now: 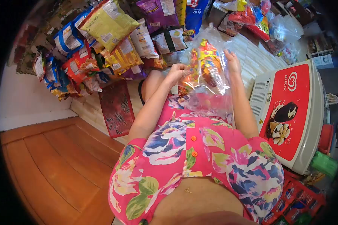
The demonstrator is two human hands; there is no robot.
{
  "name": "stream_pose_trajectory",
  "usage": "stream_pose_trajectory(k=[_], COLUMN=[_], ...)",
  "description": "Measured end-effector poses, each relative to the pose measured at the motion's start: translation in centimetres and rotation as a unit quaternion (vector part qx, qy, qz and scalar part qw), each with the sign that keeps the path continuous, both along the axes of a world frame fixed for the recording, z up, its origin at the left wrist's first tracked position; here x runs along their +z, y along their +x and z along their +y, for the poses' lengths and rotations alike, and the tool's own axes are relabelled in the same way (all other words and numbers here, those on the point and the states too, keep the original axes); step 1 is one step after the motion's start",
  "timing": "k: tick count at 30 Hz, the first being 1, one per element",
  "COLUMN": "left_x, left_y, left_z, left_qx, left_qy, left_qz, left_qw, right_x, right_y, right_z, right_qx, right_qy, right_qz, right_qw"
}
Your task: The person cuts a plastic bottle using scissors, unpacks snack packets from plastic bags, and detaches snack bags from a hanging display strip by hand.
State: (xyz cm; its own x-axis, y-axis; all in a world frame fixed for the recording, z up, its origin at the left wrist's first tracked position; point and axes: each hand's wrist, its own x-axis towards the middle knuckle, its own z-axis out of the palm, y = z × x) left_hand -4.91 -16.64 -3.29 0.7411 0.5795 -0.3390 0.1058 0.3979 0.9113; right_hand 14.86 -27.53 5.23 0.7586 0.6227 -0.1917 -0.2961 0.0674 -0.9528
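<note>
A clear plastic bag (pixel 214 95) with colourful snack packs (pixel 210 60) inside hangs over my lap, upright between my hands. My left hand (pixel 177 73) is closed on the bag's left side, its fingers pinched together near a red and yellow pack. At the bag's right side is my right hand (pixel 233 62), its fingers bent against the plastic and closed on it. The lower part of the bag looks loose and see-through, with my pink flowered clothing showing behind it.
Hanging snack bags (pixel 109 26) crowd the upper left. A red-topped Selecta freezer (pixel 289 112) stands at the right. A wooden door (pixel 60 161) fills the lower left, near a red mat (pixel 116 108). More plastic-wrapped goods (pixel 285 32) lie at the upper right.
</note>
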Motion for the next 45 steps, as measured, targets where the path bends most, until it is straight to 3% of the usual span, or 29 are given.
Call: stream_pose_trajectory(k=[1,2,6,11,15,18,20,23,27,30,33,36,40,43,44,45], left_x=[-0.6,-1.7,-4.3,-9.7,-11.1,-8.7,-10.0,-10.3,-9.6,-5.7,-6.3,-3.4,-3.1,0.8,-0.7,-2.3], left_y=[0.3,0.8,3.0,3.7,4.8,4.8,4.8,4.8,4.3,4.3,3.5,3.2,2.1,2.7,3.0,2.8], left_z=[0.4,0.8,1.6,2.5,2.7,3.3,3.6,3.9,3.7,3.2,2.8,1.6,1.5,-1.2,-0.9,-1.3], left_qx=[0.006,0.013,0.049,0.051,0.059,0.037,0.043,0.034,0.036,0.055,0.042,0.044,-0.044,-0.017,-0.043,-0.041], left_qy=[0.013,0.025,-0.012,-0.087,0.03,0.071,0.103,0.073,-0.01,-0.049,-0.005,0.032,0.028,0.083,0.179,0.192], left_qz=[-0.005,-0.011,0.07,0.086,0.183,0.166,0.183,0.165,0.138,0.119,0.106,0.108,0.089,0.087,0.101,0.105], left_qw=[1.0,1.0,0.996,0.991,0.981,0.983,0.977,0.983,0.99,0.99,0.994,0.993,0.995,0.993,0.978,0.975], right_x=[0.3,-0.5,-3.6,-5.6,-9.5,-12.7,-13.6,-12.0,-9.2,-9.5,-9.4,-8.8,-9.4,-7.9,-7.5,-7.3], right_y=[0.3,0.9,4.0,4.7,6.4,8.8,8.8,8.5,7.8,8.9,9.2,8.7,8.2,7.1,6.7,6.2], right_z=[1.1,2.1,5.0,6.8,7.7,7.5,7.2,6.3,5.7,6.6,6.6,6.6,5.3,4.6,4.6,4.2], right_qx=[0.009,0.009,-0.035,-0.041,-0.083,-0.103,-0.131,-0.125,-0.065,-0.063,-0.06,-0.062,-0.035,-0.025,-0.032,-0.028], right_qy=[-0.014,0.03,0.053,-0.054,-0.105,-0.073,-0.038,-0.065,-0.011,-0.012,-0.025,-0.078,-0.057,-0.004,0.002,0.001], right_qz=[-0.057,0.013,0.024,-0.025,-0.086,-0.118,-0.126,-0.034,0.002,0.006,-0.012,-0.02,0.002,0.045,0.05,0.057], right_qw=[0.998,0.999,0.998,0.997,0.987,0.985,0.983,0.989,0.998,0.998,0.998,0.995,0.998,0.999,0.998,0.998])
